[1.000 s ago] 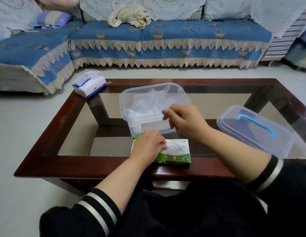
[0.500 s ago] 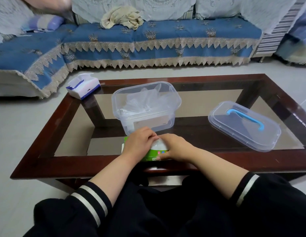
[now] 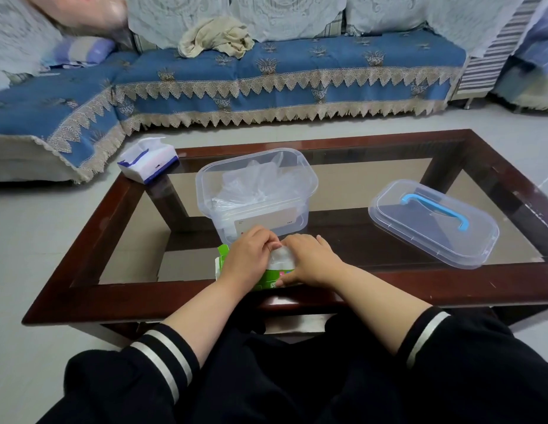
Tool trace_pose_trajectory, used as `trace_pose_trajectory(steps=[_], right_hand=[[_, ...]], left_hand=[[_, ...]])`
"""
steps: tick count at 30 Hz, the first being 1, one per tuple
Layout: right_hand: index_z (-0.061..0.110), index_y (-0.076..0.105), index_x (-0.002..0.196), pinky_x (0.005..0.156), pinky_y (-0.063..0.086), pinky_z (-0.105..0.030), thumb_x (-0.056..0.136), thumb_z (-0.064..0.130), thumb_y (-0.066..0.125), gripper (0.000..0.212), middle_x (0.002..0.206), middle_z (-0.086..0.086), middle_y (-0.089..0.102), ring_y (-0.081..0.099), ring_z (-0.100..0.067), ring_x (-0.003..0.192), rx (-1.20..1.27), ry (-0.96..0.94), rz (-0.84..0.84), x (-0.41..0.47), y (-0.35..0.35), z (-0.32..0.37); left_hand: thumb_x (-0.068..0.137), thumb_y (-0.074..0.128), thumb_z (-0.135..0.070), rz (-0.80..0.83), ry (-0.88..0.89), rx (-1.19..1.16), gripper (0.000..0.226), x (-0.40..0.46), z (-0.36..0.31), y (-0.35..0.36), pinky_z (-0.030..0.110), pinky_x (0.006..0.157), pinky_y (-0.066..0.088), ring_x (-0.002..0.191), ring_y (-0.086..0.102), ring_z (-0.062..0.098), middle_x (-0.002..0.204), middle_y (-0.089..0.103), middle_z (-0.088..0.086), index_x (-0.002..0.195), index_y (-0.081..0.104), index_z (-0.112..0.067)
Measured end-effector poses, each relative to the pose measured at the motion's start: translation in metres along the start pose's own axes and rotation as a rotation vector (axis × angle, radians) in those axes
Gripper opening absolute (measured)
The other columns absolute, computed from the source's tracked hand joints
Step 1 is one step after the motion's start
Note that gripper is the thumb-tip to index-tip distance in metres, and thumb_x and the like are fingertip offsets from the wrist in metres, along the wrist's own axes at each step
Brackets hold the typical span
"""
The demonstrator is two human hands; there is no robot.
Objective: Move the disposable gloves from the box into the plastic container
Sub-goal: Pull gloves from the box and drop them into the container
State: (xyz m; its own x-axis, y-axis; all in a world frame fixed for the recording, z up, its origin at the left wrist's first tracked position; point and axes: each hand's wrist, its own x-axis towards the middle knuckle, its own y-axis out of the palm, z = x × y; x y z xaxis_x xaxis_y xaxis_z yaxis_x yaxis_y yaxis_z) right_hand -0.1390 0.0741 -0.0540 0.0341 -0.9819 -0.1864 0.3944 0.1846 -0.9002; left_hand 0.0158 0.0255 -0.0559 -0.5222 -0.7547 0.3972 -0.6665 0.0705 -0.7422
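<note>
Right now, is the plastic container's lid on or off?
Off: the plastic container is open-topped, and the lid lies apart on the table.

The surface (image 3: 187,296) is dark glossy wood framing smooth, faintly tinted glass panes. The container (image 3: 257,191) and its lid (image 3: 432,231) are clear, smooth plastic, the lid with an opaque blue plastic handle (image 3: 435,208); the gloves (image 3: 257,185) inside are thin, crinkled, translucent film. The box (image 3: 269,278) is printed green cardboard with a slight sheen, and the sofa cover (image 3: 297,71) is matt blue cloth edged with beige lace.
</note>
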Motion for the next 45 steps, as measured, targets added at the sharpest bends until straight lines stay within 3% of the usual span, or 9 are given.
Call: trace_pose_trajectory(steps=[4, 7, 9, 13, 20, 28, 37, 45], right_hand=[[0.024, 0.043, 0.130, 0.114, 0.016, -0.049, 0.069, 0.059, 0.073, 0.076, 0.131, 0.002, 0.046, 0.035, -0.022, 0.130, -0.023, 0.013, 0.041, -0.001, 0.001, -0.003], [0.024, 0.041, 0.134, 0.114, 0.018, -0.048, 0.069, 0.059, 0.073, 0.081, 0.135, 0.002, 0.043, 0.033, -0.022, 0.132, 0.004, -0.003, 0.041, -0.001, 0.004, -0.006], [0.025, 0.042, 0.134, 0.112, 0.022, -0.048, 0.068, 0.059, 0.074, 0.081, 0.134, 0.003, 0.044, 0.033, -0.021, 0.131, 0.022, -0.011, 0.032, 0.000, 0.005, -0.008], [0.031, 0.044, 0.134, 0.111, 0.025, -0.045, 0.068, 0.058, 0.076, 0.078, 0.133, 0.005, 0.045, 0.033, -0.019, 0.131, 0.065, 0.004, 0.039, 0.000, 0.004, -0.008], [0.029, 0.047, 0.124, 0.100, 0.032, -0.043, 0.068, 0.059, 0.075, 0.069, 0.125, 0.006, 0.047, 0.035, -0.017, 0.126, 0.051, 0.020, 0.041, 0.001, 0.003, -0.009], [0.028, 0.047, 0.118, 0.088, 0.033, -0.041, 0.067, 0.062, 0.073, 0.066, 0.122, 0.008, 0.047, 0.034, -0.015, 0.124, 0.053, 0.006, 0.001, 0.000, 0.002, -0.008], [0.031, 0.048, 0.124, 0.099, 0.037, -0.041, 0.066, 0.061, 0.075, 0.071, 0.126, 0.006, 0.051, 0.038, -0.017, 0.125, 0.114, -0.016, 0.008, 0.004, 0.001, -0.014], [0.030, 0.049, 0.121, 0.095, 0.036, -0.039, 0.067, 0.062, 0.073, 0.067, 0.119, 0.005, 0.052, 0.042, -0.019, 0.119, 0.054, -0.006, 0.003, 0.003, 0.001, -0.013]], left_hand=[[0.085, 0.070, -0.017, 0.085, -0.077, -0.050, 0.007, 0.002, 0.001, 0.002, 0.033, 0.075, 0.046, 0.080, 0.053, 0.014, 0.087, 0.059, -0.004, 0.087, 0.068, -0.011], [0.077, 0.078, -0.031, 0.249, -0.188, -0.029, 0.037, 0.003, 0.004, 0.001, 0.019, 0.081, 0.037, 0.093, 0.052, 0.010, 0.102, 0.062, -0.007, 0.110, 0.069, -0.017], [0.078, 0.077, -0.032, 0.275, -0.212, -0.001, 0.033, 0.003, 0.005, 0.002, 0.020, 0.081, 0.035, 0.097, 0.054, 0.013, 0.102, 0.066, -0.005, 0.108, 0.072, -0.020], [0.084, 0.072, -0.022, 0.213, -0.201, -0.011, 0.010, 0.004, -0.001, -0.001, 0.022, 0.072, 0.033, 0.089, 0.055, 0.016, 0.084, 0.063, -0.004, 0.090, 0.077, -0.015], [0.083, 0.064, -0.013, 0.105, 0.028, -0.002, 0.013, -0.002, -0.004, -0.003, 0.016, 0.065, 0.030, 0.075, 0.055, 0.018, 0.073, 0.061, 0.000, 0.082, 0.077, -0.012], [0.082, 0.062, -0.016, 0.006, 0.028, -0.054, 0.013, -0.002, -0.006, -0.003, 0.015, 0.065, 0.037, 0.072, 0.056, 0.014, 0.075, 0.062, 0.001, 0.078, 0.073, -0.010], [0.083, 0.062, -0.011, -0.090, 0.008, -0.159, 0.011, -0.002, -0.007, -0.002, 0.015, 0.065, 0.042, 0.075, 0.053, 0.007, 0.077, 0.059, -0.001, 0.080, 0.072, -0.007], [0.086, 0.061, -0.017, -0.071, 0.077, -0.138, 0.013, -0.002, -0.010, -0.005, 0.023, 0.067, 0.044, 0.076, 0.053, 0.009, 0.079, 0.058, -0.005, 0.077, 0.068, -0.011]])
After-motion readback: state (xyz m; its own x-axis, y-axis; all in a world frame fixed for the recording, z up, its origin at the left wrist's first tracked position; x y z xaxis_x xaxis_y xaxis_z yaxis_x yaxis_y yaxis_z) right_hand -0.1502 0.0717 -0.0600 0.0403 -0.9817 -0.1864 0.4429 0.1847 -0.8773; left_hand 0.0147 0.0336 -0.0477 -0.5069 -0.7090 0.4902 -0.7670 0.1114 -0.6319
